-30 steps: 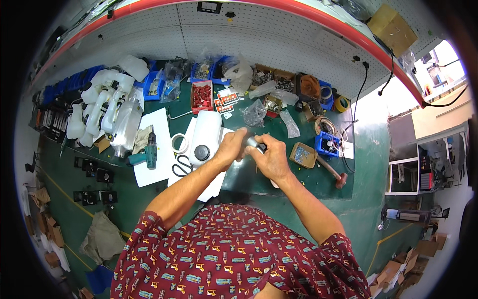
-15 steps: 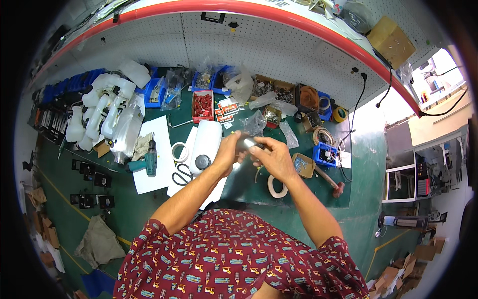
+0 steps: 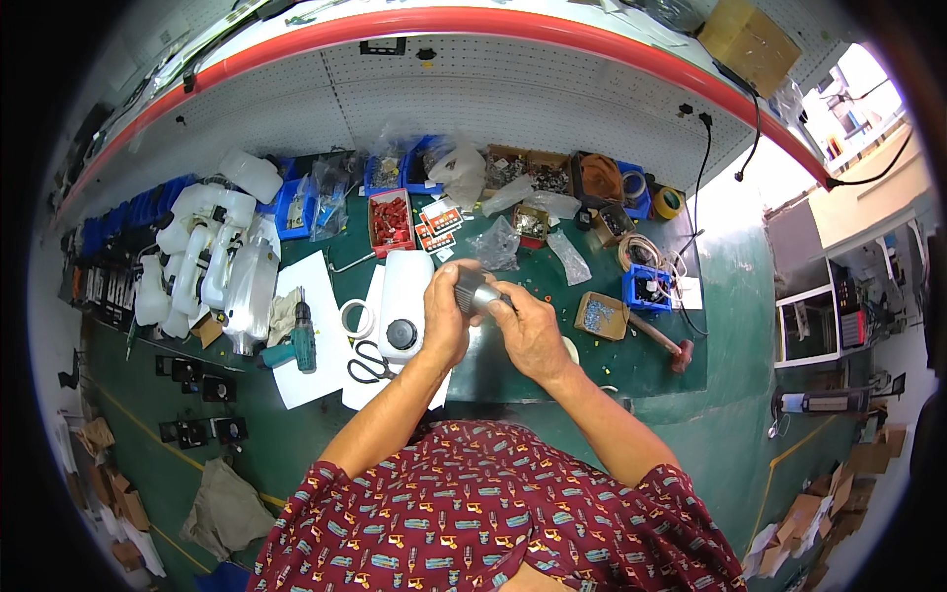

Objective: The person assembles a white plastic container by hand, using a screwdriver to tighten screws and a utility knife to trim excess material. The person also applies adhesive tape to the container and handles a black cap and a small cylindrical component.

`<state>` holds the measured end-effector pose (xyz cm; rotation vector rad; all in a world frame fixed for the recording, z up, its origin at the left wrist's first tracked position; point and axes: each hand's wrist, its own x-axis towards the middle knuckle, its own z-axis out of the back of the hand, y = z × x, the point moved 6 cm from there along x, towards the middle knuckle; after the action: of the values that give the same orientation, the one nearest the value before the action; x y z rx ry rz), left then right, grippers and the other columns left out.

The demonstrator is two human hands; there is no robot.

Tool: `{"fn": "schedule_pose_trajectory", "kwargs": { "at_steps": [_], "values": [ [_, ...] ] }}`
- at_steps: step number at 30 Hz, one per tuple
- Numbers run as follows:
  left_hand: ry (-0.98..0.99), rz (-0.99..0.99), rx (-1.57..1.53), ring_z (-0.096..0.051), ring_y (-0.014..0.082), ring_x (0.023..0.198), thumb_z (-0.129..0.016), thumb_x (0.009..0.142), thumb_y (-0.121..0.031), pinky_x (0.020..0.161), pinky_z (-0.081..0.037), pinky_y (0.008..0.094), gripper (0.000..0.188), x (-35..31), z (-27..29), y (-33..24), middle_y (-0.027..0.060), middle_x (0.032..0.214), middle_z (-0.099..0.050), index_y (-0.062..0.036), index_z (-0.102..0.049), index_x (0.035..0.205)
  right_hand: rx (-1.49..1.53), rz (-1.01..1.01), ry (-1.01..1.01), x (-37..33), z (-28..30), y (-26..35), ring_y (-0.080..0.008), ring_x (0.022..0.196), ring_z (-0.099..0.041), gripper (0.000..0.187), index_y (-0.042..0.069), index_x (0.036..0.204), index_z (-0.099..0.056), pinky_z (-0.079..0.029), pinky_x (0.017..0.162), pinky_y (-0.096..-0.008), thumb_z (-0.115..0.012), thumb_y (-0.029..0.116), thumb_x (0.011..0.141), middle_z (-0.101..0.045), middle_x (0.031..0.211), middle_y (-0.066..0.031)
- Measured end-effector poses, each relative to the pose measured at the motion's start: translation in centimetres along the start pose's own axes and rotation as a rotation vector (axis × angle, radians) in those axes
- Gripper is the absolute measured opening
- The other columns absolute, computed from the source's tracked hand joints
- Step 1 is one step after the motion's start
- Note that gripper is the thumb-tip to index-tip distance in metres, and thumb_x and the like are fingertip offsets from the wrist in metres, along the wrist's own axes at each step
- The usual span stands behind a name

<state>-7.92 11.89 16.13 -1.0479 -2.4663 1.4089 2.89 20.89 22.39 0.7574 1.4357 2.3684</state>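
Above the near part of the green bench, I hold a grey cylindrical metal part with a ribbed body and a smoother silvery end. My left hand wraps round the ribbed body. At the silvery end my right hand is closed, thumb and fingers against the part; its fingertips are partly hidden. Just left of my left hand lies a white plastic bottle with a black cap. Black-handled scissors and a white tape roll are beside the bottle.
A green cordless drill rests on white paper at left, near white plastic tanks. Farther back stand a box of red parts and several blue bins. A hammer and a cardboard box of small screws lie to the right.
The metal part has turned in my hands, so its ribbed body now shows. My right hand has come lower and left, covering most of the pale ring on the bench. The view has shifted slightly.
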Motion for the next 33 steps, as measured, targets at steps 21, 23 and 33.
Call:
{"fn": "schedule_pose_trajectory", "kwargs": {
  "at_steps": [21,23,33],
  "values": [
    [0.015,0.202,0.222,-0.054,0.0108,0.053,-0.046,0.110,-0.048,0.041,-0.039,0.0236,0.048,1.4,1.6,-0.1,0.0058,0.080,-0.065,-0.0041,-0.064,0.114,-0.031,-0.148,0.189,1.1,-0.8,0.0,-0.0378,0.087,-0.075,0.038,-0.006,0.119,-0.066,-0.056,0.068,-0.0420,-0.076,0.025,0.099,-0.073,0.096,-0.0241],
    [0.002,0.326,0.149,-0.056,0.0111,0.054,-0.044,0.109,-0.055,0.039,-0.037,0.0224,0.053,0.9,2.2,0.4,0.0074,0.081,-0.066,-0.0061,-0.062,0.119,0.031,-0.088,0.180,1.8,1.1,-0.4,-0.0335,0.098,-0.074,0.046,-0.005,0.126,-0.065,-0.056,0.073,-0.0402,-0.077,0.030,0.098,-0.072,0.107,-0.0234],
    [0.427,0.526,0.071,-0.062,0.0091,0.072,-0.044,0.106,-0.061,0.049,-0.045,0.0196,0.064,-1.6,0.3,-0.9,0.0102,0.114,-0.070,-0.0090,-0.055,0.143,0.101,-0.124,0.483,1.4,0.3,-0.3,-0.0248,0.127,-0.058,0.088,-0.001,0.149,-0.057,-0.051,0.103,-0.0365,-0.092,0.039,0.078,-0.056,0.134,-0.0139]
  ]
}}
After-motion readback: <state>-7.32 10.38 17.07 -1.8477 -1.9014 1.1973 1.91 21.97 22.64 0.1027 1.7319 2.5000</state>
